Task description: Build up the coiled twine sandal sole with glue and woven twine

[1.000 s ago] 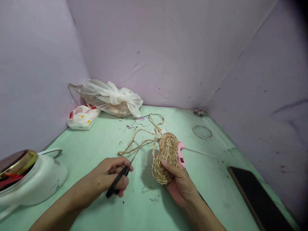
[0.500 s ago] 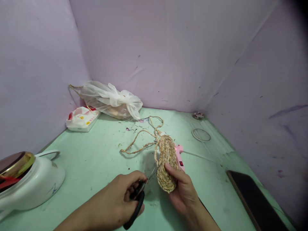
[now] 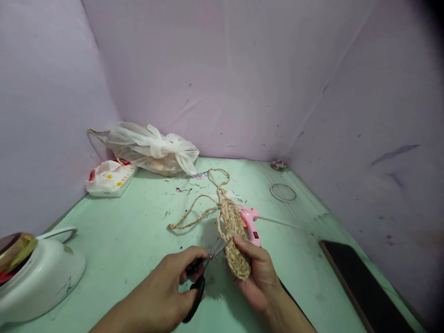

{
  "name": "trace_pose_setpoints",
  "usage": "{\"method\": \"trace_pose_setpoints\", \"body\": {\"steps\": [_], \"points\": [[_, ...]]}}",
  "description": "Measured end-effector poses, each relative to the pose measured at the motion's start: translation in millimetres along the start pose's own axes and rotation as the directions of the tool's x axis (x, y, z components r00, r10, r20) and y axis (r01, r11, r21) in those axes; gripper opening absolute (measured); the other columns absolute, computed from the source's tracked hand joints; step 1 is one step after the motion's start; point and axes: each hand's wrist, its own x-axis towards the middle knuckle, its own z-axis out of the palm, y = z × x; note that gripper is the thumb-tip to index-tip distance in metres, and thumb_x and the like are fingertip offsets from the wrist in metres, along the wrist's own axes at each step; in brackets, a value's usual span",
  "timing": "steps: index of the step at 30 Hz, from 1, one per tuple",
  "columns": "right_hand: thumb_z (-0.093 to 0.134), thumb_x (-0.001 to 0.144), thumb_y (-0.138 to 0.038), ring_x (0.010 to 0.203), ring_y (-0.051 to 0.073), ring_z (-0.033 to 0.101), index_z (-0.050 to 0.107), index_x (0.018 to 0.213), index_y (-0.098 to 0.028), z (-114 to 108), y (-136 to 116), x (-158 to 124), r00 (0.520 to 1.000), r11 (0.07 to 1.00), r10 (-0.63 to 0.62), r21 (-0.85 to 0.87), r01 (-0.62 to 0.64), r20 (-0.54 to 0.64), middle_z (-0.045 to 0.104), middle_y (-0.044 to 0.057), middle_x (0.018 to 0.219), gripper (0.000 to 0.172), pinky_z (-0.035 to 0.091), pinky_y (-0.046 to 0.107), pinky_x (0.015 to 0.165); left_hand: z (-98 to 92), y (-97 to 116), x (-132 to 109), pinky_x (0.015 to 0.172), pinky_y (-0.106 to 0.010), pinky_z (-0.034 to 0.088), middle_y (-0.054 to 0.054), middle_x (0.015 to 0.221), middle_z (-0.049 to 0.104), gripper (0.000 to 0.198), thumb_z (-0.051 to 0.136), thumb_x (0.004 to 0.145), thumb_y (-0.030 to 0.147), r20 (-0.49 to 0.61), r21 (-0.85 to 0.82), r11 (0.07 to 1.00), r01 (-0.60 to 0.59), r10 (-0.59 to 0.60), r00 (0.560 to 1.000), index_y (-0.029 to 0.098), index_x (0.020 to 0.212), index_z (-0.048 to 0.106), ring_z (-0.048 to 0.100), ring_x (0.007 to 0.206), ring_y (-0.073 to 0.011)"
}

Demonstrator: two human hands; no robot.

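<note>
My left hand (image 3: 178, 282) holds black-handled scissors (image 3: 198, 296), fingers through the loops. The blades are spread and their tips reach the left edge of a woven straw piece (image 3: 233, 231), near my right thumb. That piece is a long oval of coiled, braided straw, tilted on its side. My right hand (image 3: 258, 273) grips its lower right part, thumb on top and the other fingers underneath. From its far end a loose straw cord (image 3: 194, 221) loops out over the green table. A pink glue gun (image 3: 252, 224) lies just behind the piece, partly covered by it.
A tied clear plastic bag (image 3: 156, 150) and a white packet (image 3: 111, 179) sit back left. At the left edge is a white container (image 3: 45, 286). A hoop (image 3: 283, 192) lies right of centre, and a dark phone (image 3: 360, 284) at the right edge. Purple walls close in the table.
The scissors have opened wider, with their tips moved up to the straw piece. My right hand has turned the piece more onto its edge. The whole view has shifted slightly.
</note>
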Motion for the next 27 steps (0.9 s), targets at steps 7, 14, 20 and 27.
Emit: {"method": "trace_pose_setpoints", "body": {"steps": [7, 14, 20, 27], "points": [[0.071, 0.059, -0.017, 0.064, 0.019, 0.065, 0.066, 0.076, -0.015, -6.0, 1.4, 1.4, 0.995, 0.985, 0.022, -0.174, -0.006, 0.092, 0.069, 0.004, 0.071, 0.018, 0.051, 0.032, 0.065, -3.8, -4.6, -0.6, 0.069, -0.024, 0.040, 0.000, 0.084, 0.063, 0.038, 0.051, 0.067, 0.014, -0.057, -0.008, 0.996, -0.087, 0.086, 0.995, 0.024, 0.102, 0.062, 0.051, 0.074, -0.0156], [0.078, 0.056, -0.022, 0.064, 0.017, 0.062, 0.061, 0.094, -0.017, -10.3, 0.3, 5.1, 0.971, 0.903, -0.216, -0.357, 0.240, 0.108, 0.068, 0.003, 0.076, 0.042, 0.049, 0.029, 0.063, -8.6, -19.2, 2.9, 0.064, -0.023, 0.039, 0.001, 0.075, 0.059, 0.031, 0.049, 0.066, 0.016, -0.002, 0.051, 0.994, -0.099, 0.099, 0.995, 0.019, 0.093, 0.065, 0.046, 0.068, -0.0129], [0.077, 0.059, -0.024, 0.069, 0.016, 0.061, 0.059, 0.097, -0.017, -12.9, 4.9, 5.1, 0.950, 0.859, -0.290, -0.406, 0.313, 0.120, 0.068, 0.003, 0.079, 0.043, 0.049, 0.027, 0.063, -4.6, -13.3, 3.4, 0.060, -0.021, 0.037, 0.002, 0.067, 0.052, 0.021, 0.045, 0.069, 0.015, 0.046, 0.005, 0.995, -0.104, 0.103, 0.994, 0.016, 0.080, 0.062, 0.041, 0.063, -0.0109], [0.076, 0.059, -0.027, 0.069, 0.020, 0.063, 0.058, 0.098, -0.016, -10.9, 7.2, 3.8, 0.930, 0.826, -0.357, -0.436, 0.358, 0.086, 0.069, 0.005, 0.080, 0.045, 0.051, 0.032, 0.063, -2.8, -8.6, 4.9, 0.053, -0.020, 0.031, 0.004, 0.061, 0.042, 0.014, 0.046, 0.069, 0.015, 0.084, -0.072, 0.997, -0.037, 0.043, 0.996, 0.015, 0.077, 0.057, 0.033, 0.057, -0.0090]]}}
